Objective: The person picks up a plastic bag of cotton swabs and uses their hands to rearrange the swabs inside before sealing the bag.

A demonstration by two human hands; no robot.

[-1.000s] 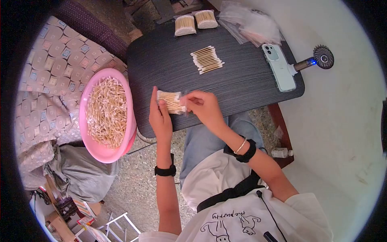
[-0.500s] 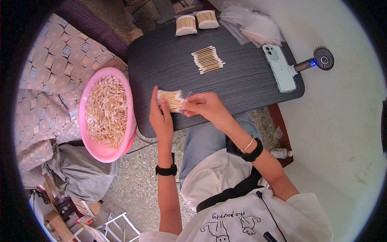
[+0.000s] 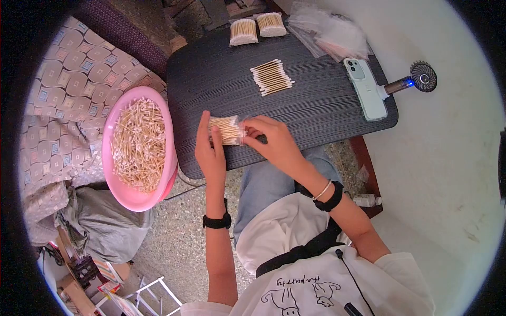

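Observation:
A clear plastic bag of cotton swabs (image 3: 227,130) is between my two hands, above the near left part of the dark table (image 3: 316,113). My left hand (image 3: 211,150) grips its left end, thumb on top and fingers along the far side. At the bag's right end, my right hand (image 3: 270,138) pinches the clear plastic with thumb and fingers. Beyond my hands, a flat row of loose cotton swabs (image 3: 272,77) lies on the tabletop. Left of the table, a pink basin (image 3: 138,203) holds a heap of loose cotton swabs (image 3: 138,145).
Two packed bags of swabs (image 3: 243,32) stand at the far edge. Clear empty bags (image 3: 337,37) lie at the far right corner. A phone (image 3: 366,89) and a small fan (image 3: 423,76) are at the right edge, near the white wall (image 3: 448,168).
My right hand has shifted its fingers at the bag's right end, and its knuckles are raised a little more. The bag has moved slightly to the right. My left hand still grips it.

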